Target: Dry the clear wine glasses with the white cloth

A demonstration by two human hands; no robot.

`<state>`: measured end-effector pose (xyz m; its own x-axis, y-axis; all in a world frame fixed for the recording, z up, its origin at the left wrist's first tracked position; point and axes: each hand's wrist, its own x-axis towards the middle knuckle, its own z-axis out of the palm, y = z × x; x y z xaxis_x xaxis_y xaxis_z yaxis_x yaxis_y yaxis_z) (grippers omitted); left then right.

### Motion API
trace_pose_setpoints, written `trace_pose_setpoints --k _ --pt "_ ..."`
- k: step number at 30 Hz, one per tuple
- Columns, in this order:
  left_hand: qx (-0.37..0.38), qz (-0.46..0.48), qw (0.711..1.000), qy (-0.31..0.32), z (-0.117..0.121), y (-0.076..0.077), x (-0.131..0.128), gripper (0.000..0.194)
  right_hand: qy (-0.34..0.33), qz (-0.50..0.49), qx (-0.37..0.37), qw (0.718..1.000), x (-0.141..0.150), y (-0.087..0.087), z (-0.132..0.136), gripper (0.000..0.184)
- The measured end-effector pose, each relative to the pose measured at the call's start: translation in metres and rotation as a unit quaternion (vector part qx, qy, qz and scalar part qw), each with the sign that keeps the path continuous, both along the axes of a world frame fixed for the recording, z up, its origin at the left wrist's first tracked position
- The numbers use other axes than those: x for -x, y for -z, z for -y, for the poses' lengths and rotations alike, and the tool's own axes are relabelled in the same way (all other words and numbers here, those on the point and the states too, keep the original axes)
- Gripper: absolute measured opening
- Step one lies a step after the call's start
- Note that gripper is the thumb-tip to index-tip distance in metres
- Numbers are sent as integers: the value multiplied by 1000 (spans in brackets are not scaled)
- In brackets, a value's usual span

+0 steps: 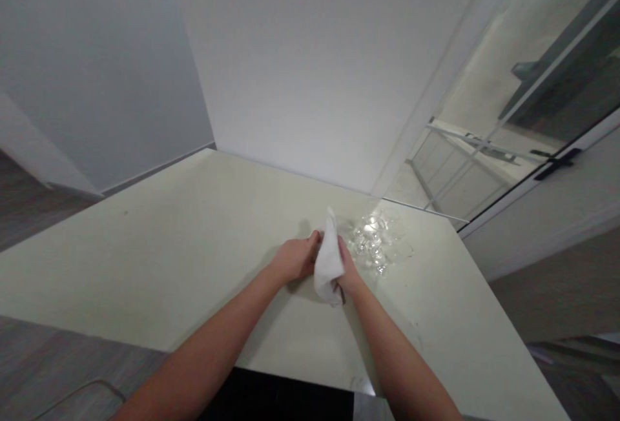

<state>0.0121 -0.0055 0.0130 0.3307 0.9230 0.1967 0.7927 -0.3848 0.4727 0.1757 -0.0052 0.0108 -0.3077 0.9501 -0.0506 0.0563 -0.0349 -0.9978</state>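
Over the white table (169, 234), my two hands are close together around a folded white cloth (328, 263). My right hand (351, 274) grips the cloth from its right side, with fingers partly covered by it. My left hand (296, 258) is closed just left of the cloth, thumb and fingers drawn together. Whatever lies between its fingers is hidden by the hand and the cloth. Right of my right hand is a cluster of clear glassware (378, 240), several pieces close together; their exact shapes are hard to make out.
A white wall (310, 85) rises behind the table's far edge. At the right is a glass-paned door or window (484, 143) with a black handle (557, 164). A thin cable (97, 382) runs over the wooden floor (58, 356) at the lower left.
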Motion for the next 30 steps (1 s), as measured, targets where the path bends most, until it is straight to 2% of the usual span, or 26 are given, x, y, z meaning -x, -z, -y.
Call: trace_pose_setpoints --k 2,4,8,10,12,14,16,18,19,21,24,26,28,30 --pt "-15 -30 999 1 -2 0 2 46 47 35 -99 993 1 5 6 55" --pt "-53 -56 997 19 -1 -6 4 44 87 45 -160 982 4 10 7 42" --pt "-140 -100 985 33 8 -22 -4 36 172 -66 -175 967 8 21 -2 29" --pt "-151 -120 981 25 11 -24 -11 30 217 -111 -164 956 7 25 -6 22" --pt "-122 -117 986 14 11 -23 -15 27 230 -127 -156 952 2 27 -8 19" --pt "-58 -70 996 7 6 -19 -13 25 207 -111 -168 957 -4 27 -9 21" --pt "34 16 998 41 0 -16 -7 22 164 -79 -192 964 -10 24 -8 28" --pt "116 103 983 100 -4 -14 1 25 134 -55 -216 966 -13 21 -7 34" --pt "133 131 976 115 -6 -13 4 26 132 -52 -220 965 -13 21 -7 36" --pt "91 137 981 99 -6 -13 8 26 158 -68 -207 963 -11 22 -8 36" --pt "-92 75 991 66 -1 -15 5 29 247 -155 -123 949 -7 29 -13 25" --pt "-167 61 981 71 2 -15 1 29 278 -198 -59 938 -7 34 -16 20" --pt "-146 109 981 59 1 -14 -1 30 255 -196 -31 946 -10 35 -17 21" --pt "-17 215 976 20 -3 -12 1 39 201 -155 -68 965 -12 32 -14 21"
